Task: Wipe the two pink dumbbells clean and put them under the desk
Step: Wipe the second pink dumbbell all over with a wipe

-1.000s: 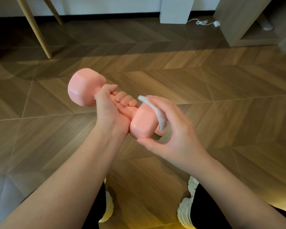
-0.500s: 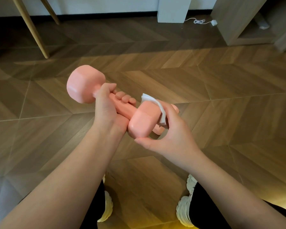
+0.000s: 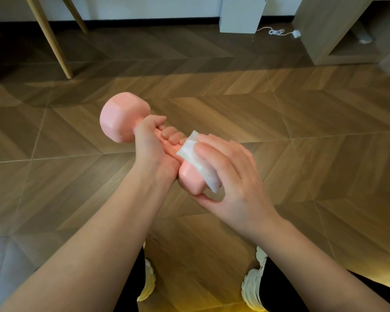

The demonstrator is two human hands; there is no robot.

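One pink dumbbell (image 3: 122, 117) is held in the air above the wooden floor, tilted with its far head up to the left. My left hand (image 3: 150, 146) grips its handle, fingers curled round it. My right hand (image 3: 231, 174) holds a folded white wipe (image 3: 197, 162) and presses it over the near head of the dumbbell, thumb under that head. The second dumbbell is not in view.
Slanted wooden legs (image 3: 52, 41) stand at the back left by the wall. A white box (image 3: 242, 14) with a white cable (image 3: 279, 32) sits at the back. A wooden cabinet (image 3: 320, 30) with an open bottom shelf is at the back right. My shoes (image 3: 252, 287) are below.
My right hand has slid the wipe from the far side of the near head up over its top, toward the handle. The left hand keeps its grip.
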